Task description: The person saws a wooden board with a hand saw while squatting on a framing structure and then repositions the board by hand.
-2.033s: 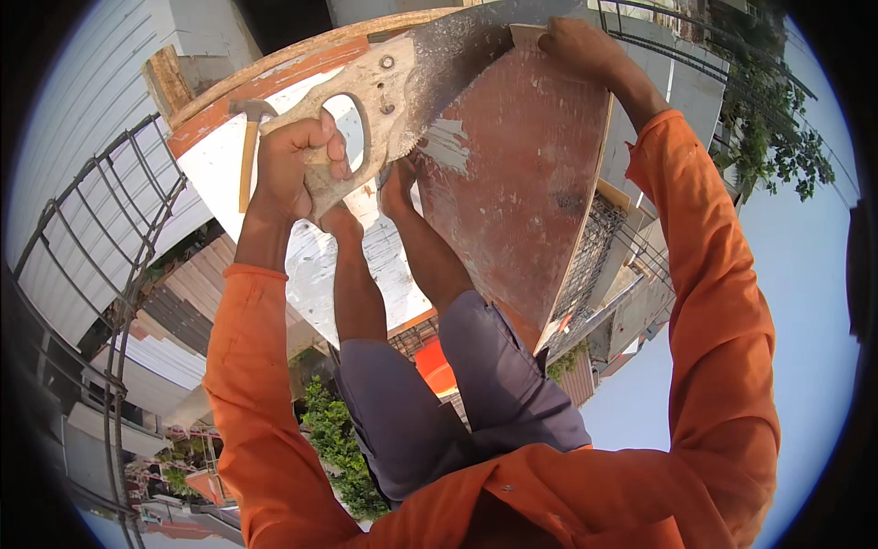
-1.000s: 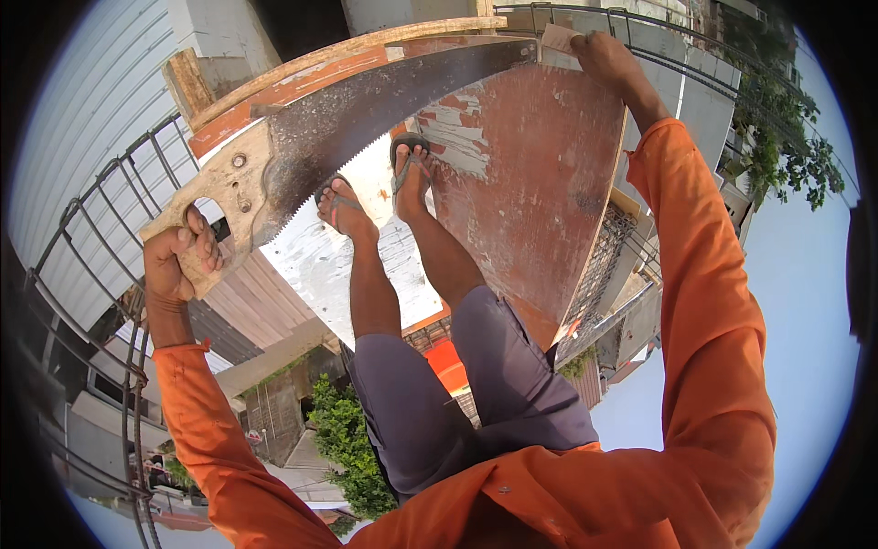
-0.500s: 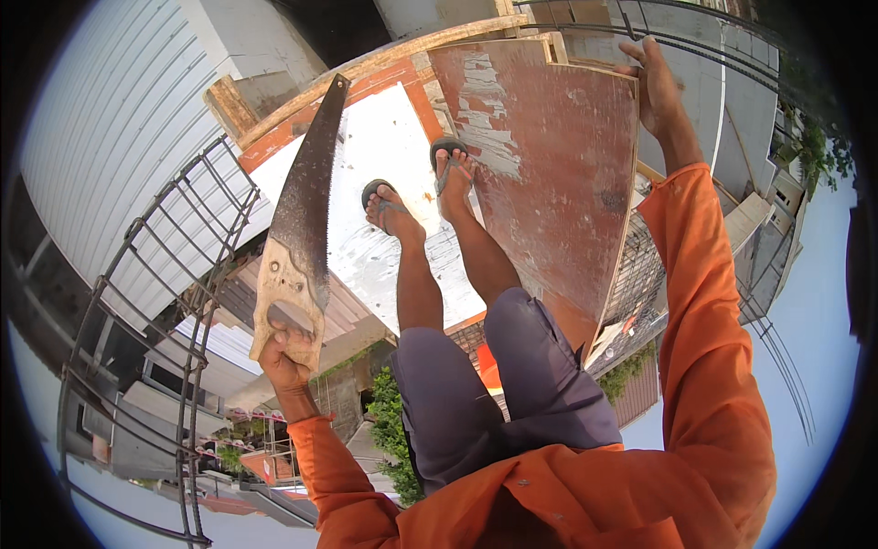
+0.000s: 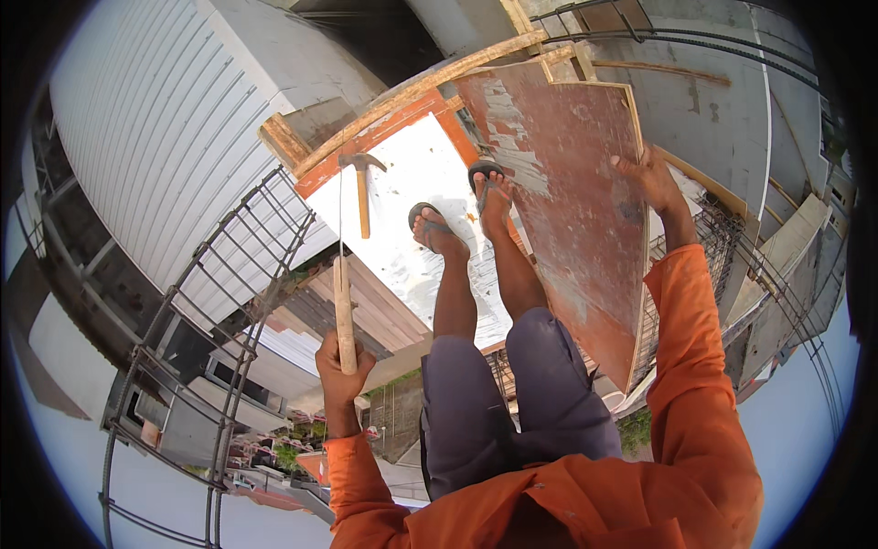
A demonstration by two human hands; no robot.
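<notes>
My left hand (image 4: pixel 344 368) is wrapped round the wooden handle of a handsaw (image 4: pixel 344 316). The saw is seen edge-on, its thin blade pointing away from me. Beyond it, a claw hammer (image 4: pixel 363 203) with a wooden handle lies on the white board (image 4: pixel 393 174) under my feet. My right hand (image 4: pixel 657 190) grips the right edge of a worn reddish-brown plywood panel (image 4: pixel 576 210), thumb on its face and the other fingers mostly hidden behind. The panel stands tilted beside my right leg, with a notch cut in its far edge.
Rebar cages (image 4: pixel 215 302) rise at the left, and more rebar (image 4: pixel 681 38) crosses the far right. A timber strip (image 4: pixel 430 80) borders the platform's far side. Corrugated roofing (image 4: pixel 174 137) lies beyond at left. Past the platform's near edge, there is a drop toward lower ground and plants.
My right hand has come down from the panel's far corner to grip its right edge. The saw has turned from broadside to edge-on, uncovering the hammer. The view has shifted.
</notes>
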